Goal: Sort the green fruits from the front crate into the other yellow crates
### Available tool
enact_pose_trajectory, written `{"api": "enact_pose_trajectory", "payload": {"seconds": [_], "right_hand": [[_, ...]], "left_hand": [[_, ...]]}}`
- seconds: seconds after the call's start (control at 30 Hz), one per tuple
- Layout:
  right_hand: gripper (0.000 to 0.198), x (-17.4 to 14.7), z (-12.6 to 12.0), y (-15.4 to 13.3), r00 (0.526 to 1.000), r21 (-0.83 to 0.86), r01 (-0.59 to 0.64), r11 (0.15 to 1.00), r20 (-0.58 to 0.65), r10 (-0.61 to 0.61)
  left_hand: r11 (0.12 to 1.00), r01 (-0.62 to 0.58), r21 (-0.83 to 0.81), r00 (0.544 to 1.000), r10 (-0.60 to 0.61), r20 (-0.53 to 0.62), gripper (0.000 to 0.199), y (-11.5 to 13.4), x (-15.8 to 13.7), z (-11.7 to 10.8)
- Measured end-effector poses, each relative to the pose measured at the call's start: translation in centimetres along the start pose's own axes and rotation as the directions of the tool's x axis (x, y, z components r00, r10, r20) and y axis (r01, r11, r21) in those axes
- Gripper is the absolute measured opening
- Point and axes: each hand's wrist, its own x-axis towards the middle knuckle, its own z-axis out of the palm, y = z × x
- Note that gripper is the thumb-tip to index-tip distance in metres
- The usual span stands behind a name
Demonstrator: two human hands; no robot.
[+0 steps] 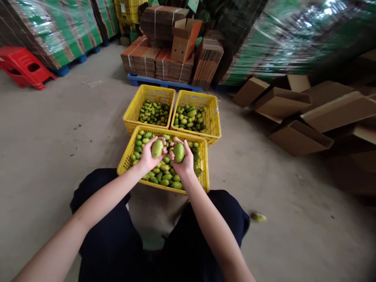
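Observation:
My left hand [149,158] is closed around a yellowish-green mango [157,148], its palm turned up. A darker green mango [179,152] rests in the curled fingers of my right hand [186,163]. Both hands are side by side over the near yellow crate [125,159], which holds many green and yellow-green mangoes [165,176]. Behind it stand two more yellow crates: the left crate [132,108] has smaller fruit, and the right crate [216,117] has fruit mostly toward its left side.
One mango [258,216] lies on the floor to the right. Open cardboard boxes [282,102] are piled farther right. Bundled flat cartons [143,58] sit on a blue pallet [164,83] at the back. A red stool [25,66] and wrapped pallet stacks [64,29] stand at left.

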Motion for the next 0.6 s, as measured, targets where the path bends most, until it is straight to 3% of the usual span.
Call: {"api": "enact_pose_trajectory", "payload": {"seconds": [0.2, 0.4, 0.6], "right_hand": [[0.018, 0.3, 0.6, -0.4, 0.991, 0.181, 0.127, 0.975, -0.066, -0.117], [0.016, 1.6, 1.3, -0.2, 0.987, 0.244, 0.145, 0.959, -0.099, -0.124], [0.007, 1.5, 1.7, -0.3, 0.988, 0.269, 0.146, 0.952, -0.089, -0.127]], "left_hand": [[0.972, -0.101, -0.210, 0.991, 0.080, -0.107, 0.020, -0.1, 0.3, 1.5], [0.961, -0.103, -0.255, 0.992, 0.081, -0.096, 0.032, -1.2, 1.8, 2.1], [0.976, -0.102, -0.194, 0.993, 0.090, -0.071, 0.033, -1.1, 2.3, 2.2]]}}
